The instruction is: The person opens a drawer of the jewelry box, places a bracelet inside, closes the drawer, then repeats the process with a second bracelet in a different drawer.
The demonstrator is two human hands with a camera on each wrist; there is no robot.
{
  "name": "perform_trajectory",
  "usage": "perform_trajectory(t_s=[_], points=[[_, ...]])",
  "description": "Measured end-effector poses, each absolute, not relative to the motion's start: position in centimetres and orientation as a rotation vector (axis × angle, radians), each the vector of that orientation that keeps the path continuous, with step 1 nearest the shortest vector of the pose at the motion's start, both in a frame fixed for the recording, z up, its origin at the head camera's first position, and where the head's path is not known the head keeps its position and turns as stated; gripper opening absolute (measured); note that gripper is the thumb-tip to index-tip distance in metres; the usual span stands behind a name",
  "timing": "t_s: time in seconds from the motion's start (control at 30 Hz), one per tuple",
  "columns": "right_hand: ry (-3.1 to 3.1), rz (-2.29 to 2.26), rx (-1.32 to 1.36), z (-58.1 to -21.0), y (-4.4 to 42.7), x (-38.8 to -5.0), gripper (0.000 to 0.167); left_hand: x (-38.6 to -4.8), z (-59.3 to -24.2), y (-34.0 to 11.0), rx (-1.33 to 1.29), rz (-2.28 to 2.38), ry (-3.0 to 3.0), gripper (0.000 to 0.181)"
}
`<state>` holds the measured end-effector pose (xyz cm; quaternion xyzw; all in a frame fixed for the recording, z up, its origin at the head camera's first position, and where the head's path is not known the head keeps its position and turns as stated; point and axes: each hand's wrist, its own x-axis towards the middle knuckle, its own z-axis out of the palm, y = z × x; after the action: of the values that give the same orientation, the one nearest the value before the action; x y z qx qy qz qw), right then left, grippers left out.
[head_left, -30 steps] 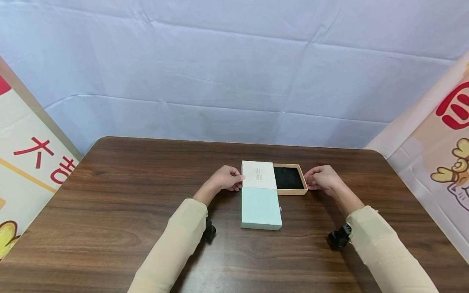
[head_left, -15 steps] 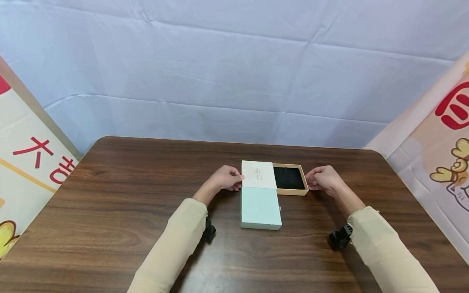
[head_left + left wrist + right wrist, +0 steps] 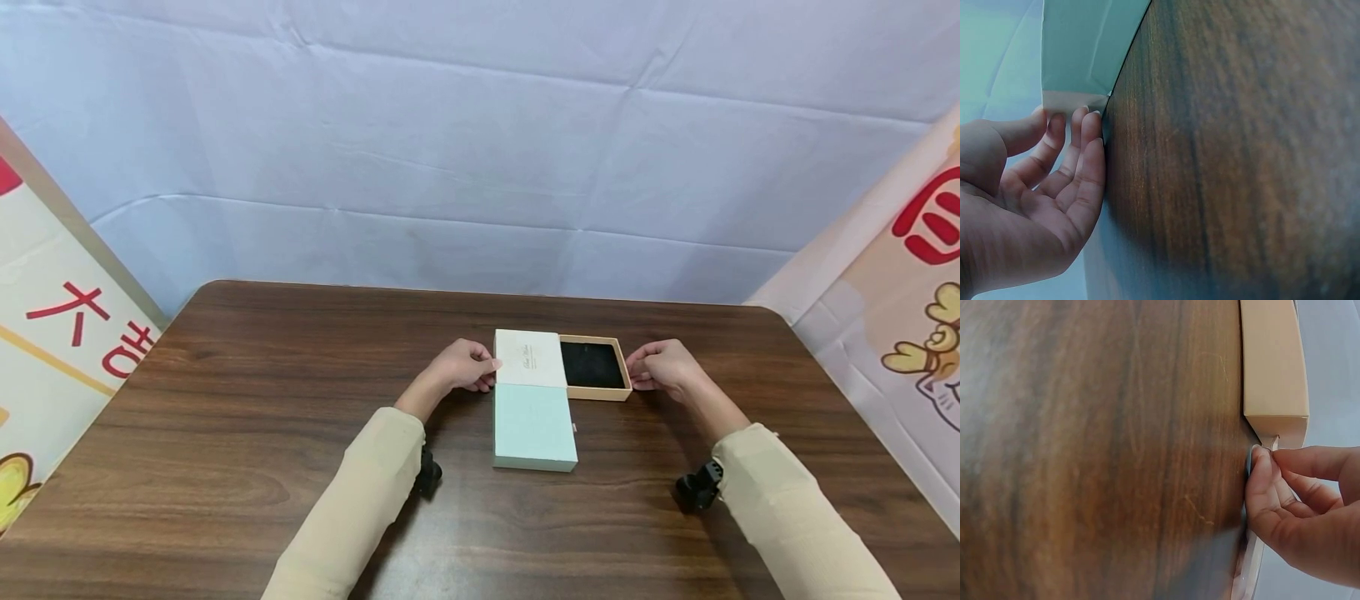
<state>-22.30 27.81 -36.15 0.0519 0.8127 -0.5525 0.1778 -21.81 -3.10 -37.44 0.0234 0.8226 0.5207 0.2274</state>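
A cream drawer box (image 3: 528, 357) with small printed text lies on the table. Its tan tray (image 3: 596, 393), lined in black, sticks out to the right. Against its front side is a mint-green box (image 3: 534, 423) with a small pink tab (image 3: 574, 427) on the right. My left hand (image 3: 467, 365) holds the cream box's left end, thumb on the top edge and fingertips against the end face. At the tray's outer end, my right hand (image 3: 660, 367) pinches a pale ribbon pull (image 3: 1275, 443) between thumb and forefinger. The tray's inner end is hidden inside the cream box.
Both boxes rest on a brown wood-grain table (image 3: 247, 433). Behind it hangs a pale cloth backdrop (image 3: 450, 150). Printed banners flank the sides, one on the left (image 3: 60, 367) and one on the right (image 3: 900, 333). Each wrist carries a black camera.
Almost nothing moves. The right hand and the tray's outer end have shifted very slightly right; the left hand and the mint-green box stay in place.
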Motion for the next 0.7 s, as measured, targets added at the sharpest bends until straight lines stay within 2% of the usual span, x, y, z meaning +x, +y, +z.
perform_trajectory(t_s=[0.7], points=[[2.276,-1.544,0.084,-35.46,28.47,-22.07,0.014,-21.6,-37.4,-2.99,0.075,1.435,2.271,0.02]])
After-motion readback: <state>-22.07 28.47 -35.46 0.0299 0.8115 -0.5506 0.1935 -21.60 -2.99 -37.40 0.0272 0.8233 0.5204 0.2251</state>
